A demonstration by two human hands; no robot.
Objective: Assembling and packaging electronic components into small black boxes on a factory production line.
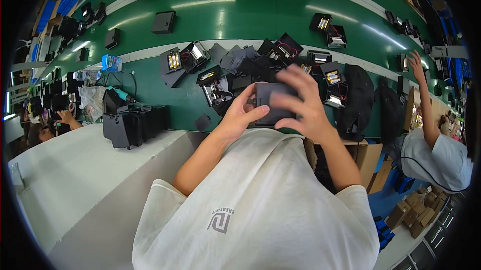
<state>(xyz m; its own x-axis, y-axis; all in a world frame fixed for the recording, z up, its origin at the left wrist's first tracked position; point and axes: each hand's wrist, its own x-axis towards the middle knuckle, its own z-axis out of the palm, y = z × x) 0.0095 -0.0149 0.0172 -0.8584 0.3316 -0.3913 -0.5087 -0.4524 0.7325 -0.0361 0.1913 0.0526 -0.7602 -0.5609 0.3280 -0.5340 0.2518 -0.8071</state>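
Observation:
My left hand (239, 114) grips a closed black plastic case (270, 100) by its left side, thumb lying on top. Over the right part of that case is my right hand (311, 110), its fingers spread and smeared by motion; whether a fingertip touches the case I cannot tell. Just beyond my hands lies a heap of black case parts (235, 59), some with red wires. Open cases with batteries (174, 60) lie at its left, and another battery case (332, 77) sits to the right of my right hand.
At left, black cases (133, 124) stand on a white ledge (75, 170), near a teal power screwdriver (123, 94) and a clear plastic bag (92, 102). A black bag (354, 99) lies at right. Single cases (163, 22) rest on the green surface beyond. Another person's arm (426, 99) rises at far right.

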